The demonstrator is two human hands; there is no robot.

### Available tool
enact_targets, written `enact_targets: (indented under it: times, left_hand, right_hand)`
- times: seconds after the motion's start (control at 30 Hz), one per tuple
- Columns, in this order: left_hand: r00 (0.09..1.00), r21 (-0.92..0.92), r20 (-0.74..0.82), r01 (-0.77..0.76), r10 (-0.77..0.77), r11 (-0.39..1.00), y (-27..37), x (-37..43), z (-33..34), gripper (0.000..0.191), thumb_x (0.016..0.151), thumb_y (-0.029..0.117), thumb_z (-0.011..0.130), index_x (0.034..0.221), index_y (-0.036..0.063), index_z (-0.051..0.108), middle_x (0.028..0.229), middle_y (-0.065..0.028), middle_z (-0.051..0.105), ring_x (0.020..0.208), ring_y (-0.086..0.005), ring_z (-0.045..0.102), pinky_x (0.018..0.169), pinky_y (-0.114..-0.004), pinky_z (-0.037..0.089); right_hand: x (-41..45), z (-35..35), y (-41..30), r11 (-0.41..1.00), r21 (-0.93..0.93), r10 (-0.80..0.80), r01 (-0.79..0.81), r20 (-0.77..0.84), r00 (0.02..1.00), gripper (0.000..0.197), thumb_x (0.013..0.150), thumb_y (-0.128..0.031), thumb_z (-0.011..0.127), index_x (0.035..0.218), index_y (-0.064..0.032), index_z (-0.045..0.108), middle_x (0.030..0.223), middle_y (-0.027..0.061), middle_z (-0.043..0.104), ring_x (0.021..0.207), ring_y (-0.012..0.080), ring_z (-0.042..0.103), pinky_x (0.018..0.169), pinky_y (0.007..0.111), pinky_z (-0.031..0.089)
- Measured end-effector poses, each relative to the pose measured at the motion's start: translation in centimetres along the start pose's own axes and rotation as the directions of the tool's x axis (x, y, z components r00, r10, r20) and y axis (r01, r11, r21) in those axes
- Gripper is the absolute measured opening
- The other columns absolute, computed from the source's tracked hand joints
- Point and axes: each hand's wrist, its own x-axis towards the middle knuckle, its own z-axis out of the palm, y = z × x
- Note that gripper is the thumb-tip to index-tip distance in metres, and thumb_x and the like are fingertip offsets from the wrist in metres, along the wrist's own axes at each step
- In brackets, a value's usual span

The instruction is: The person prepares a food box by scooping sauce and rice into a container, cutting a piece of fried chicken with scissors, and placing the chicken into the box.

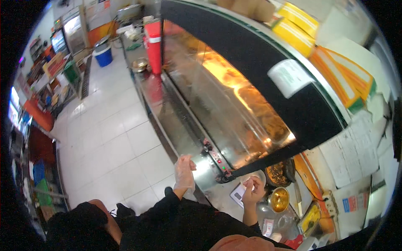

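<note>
My left hand (184, 172) wears a clear plastic glove. Its fingers are curled over the front edge of the steel counter (185, 138), and I see nothing held in it. My right hand (253, 189), bare, is bent at the fingers above a digital scale (237, 195). A pale round bowl (260, 176) sits just behind its fingers; whether they touch it or hold anything small is unclear. A lit glass food warmer (216, 94) stands on the counter before me, with browned food (260, 113) blurred inside. Its control strip (219, 160) is between my hands.
Right of my right hand are a dark pan of spiced food (278, 172), a metal bowl of orange sauce (279, 200), a knife (298, 199) and a tray of yellow food (309, 219). A red container (153, 47) stands at the counter's far end. White floor tiles (116, 135) run along the left.
</note>
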Motion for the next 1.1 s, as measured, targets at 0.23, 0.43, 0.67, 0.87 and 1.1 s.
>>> enact_targets:
  times: [0.23,0.43,0.67,0.87,1.1]
  left_hand:
    - [0.984,-0.172,-0.153,-0.119,0.093,0.978,3.1,7.2,-9.1,0.045,0.095,0.046,0.039,0.085,0.0054,0.055,0.053,-0.0013,0.040,0.048,-0.0124,0.042,0.049,-0.028,0.041]
    - [0.922,-0.195,-0.369,-0.197,0.114,0.961,3.9,12.0,-22.5,0.064,0.092,0.060,0.026,0.088,0.0054,0.058,0.049,-0.0005,0.036,0.046,-0.0131,0.042,0.050,-0.029,0.043]
    - [0.845,0.025,-0.378,-0.398,0.378,0.917,11.3,17.3,-33.0,0.079,0.088,0.068,0.018,0.113,0.0026,0.054,0.066,-0.0069,0.060,0.067,-0.0161,0.060,0.075,-0.031,0.046]
    - [0.666,-0.029,-0.595,-0.577,0.450,0.816,13.8,22.0,-41.9,0.051,0.093,0.044,0.045,0.122,0.0022,0.045,0.083,-0.0068,0.061,0.080,-0.0155,0.058,0.076,-0.031,0.046]
    - [0.063,0.210,-0.945,-0.634,0.321,0.744,18.4,19.4,-53.1,0.043,0.088,0.035,0.058,0.118,0.0065,0.047,0.087,-0.0014,0.052,0.079,-0.0113,0.051,0.072,-0.027,0.044]
  right_hand:
    - [0.6,14.0,-1.5,0.973,0.194,-0.185,0.123,0.345,0.920,0.027,0.093,-0.018,0.051,0.081,0.0037,0.061,0.062,0.0084,0.059,0.053,0.0125,0.055,0.052,0.023,0.043]
    - [0.3,31.7,-5.1,0.876,0.435,-0.462,0.209,0.633,0.621,0.034,0.095,-0.024,0.045,0.079,0.0017,0.061,0.063,0.0078,0.059,0.055,0.0130,0.054,0.055,0.027,0.043]
    - [-1.3,47.7,-5.0,0.877,0.437,-0.250,-0.199,0.769,0.588,0.028,0.096,-0.025,0.046,0.095,0.0008,0.058,0.065,0.0066,0.056,0.058,0.0133,0.052,0.057,0.028,0.044]
    - [-1.6,63.5,-4.6,0.900,0.398,-0.304,-0.177,0.866,0.398,0.024,0.097,-0.022,0.046,0.099,0.0002,0.055,0.065,0.0055,0.052,0.057,0.0114,0.049,0.053,0.025,0.042]
    - [-8.6,84.2,-13.3,0.773,0.579,-0.600,-0.259,0.800,-0.004,0.018,0.095,-0.014,0.049,0.108,-0.0022,0.051,0.064,0.0018,0.048,0.059,0.0104,0.044,0.055,0.023,0.038]
